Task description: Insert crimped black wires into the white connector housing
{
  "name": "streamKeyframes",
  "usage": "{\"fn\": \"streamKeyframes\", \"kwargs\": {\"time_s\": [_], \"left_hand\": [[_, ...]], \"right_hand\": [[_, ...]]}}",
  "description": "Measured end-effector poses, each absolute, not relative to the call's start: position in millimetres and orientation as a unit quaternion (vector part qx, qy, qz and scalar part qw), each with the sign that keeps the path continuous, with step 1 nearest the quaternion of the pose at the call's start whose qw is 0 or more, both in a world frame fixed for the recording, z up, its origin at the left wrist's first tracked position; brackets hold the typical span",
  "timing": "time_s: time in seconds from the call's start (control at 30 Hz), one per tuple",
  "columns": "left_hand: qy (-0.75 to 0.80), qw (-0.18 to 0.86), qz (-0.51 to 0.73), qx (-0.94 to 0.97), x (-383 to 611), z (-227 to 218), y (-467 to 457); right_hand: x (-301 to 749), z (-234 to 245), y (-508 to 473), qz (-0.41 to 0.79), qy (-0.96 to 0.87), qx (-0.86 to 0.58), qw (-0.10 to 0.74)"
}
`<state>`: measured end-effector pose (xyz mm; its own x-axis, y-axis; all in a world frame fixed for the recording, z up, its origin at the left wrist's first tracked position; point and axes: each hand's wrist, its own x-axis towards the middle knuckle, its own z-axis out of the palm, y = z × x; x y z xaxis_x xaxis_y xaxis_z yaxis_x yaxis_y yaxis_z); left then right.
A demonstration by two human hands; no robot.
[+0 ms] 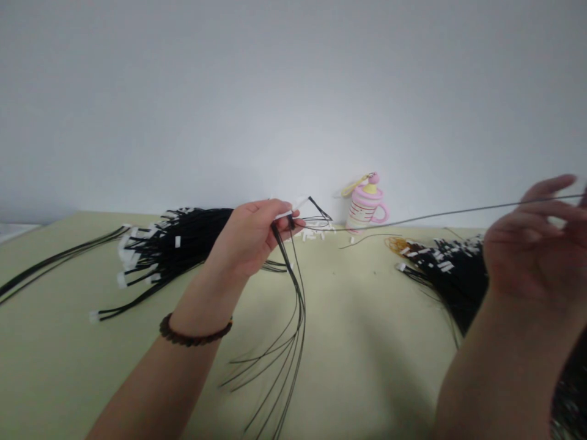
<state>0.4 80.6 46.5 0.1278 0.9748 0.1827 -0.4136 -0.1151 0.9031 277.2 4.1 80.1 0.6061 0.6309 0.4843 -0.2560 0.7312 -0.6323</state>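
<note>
Above the middle of the table, my left hand (pixel 257 235) pinches a bundle of thin black wires (pixel 300 299) near a white strip (pixel 283 214). Loose wire ends fan out and hang below it. From that hand a single black wire (pixel 435 215) stretches to the right, pulled nearly straight. My right hand (pixel 536 244), raised at the right edge, has this wire running across its fingers. Its fingers are curled, and the fingertips at the frame edge are partly cut off and blurred. A beaded bracelet (pixel 195 339) circles my left wrist.
Black cables with white connectors (pixel 183 244) lie piled at the left. Another pile of black wires with white ends (pixel 452 269) is at the right, with a yellow-brown band (pixel 397 245). A pink and cream cup (pixel 364 208) stands by the wall, near small white pieces (pixel 316 231).
</note>
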Motion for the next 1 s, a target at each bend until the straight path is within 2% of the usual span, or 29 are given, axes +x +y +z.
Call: {"fn": "streamKeyframes", "kwargs": {"time_s": [0.13,0.2,0.37,0.53,1.0], "left_hand": [[0.295,0.626,0.567,0.447,0,49,78],[0.292,0.646,0.553,0.437,1,51,76],[0.291,0.665,0.541,0.425,0,54,74],[0.292,0.659,0.536,0.439,1,54,72],[0.308,0.639,0.545,0.446,4,51,73]], "right_hand": [[258,74,20,0.048,-0.393,-0.326,0.859],[240,68,27,-0.012,-0.435,-0.337,0.835],[189,49,33,0.002,-0.549,-0.406,0.731],[155,37,30,-0.037,-0.656,-0.423,0.624],[145,30,32,0.008,-0.644,-0.471,0.603]]}}
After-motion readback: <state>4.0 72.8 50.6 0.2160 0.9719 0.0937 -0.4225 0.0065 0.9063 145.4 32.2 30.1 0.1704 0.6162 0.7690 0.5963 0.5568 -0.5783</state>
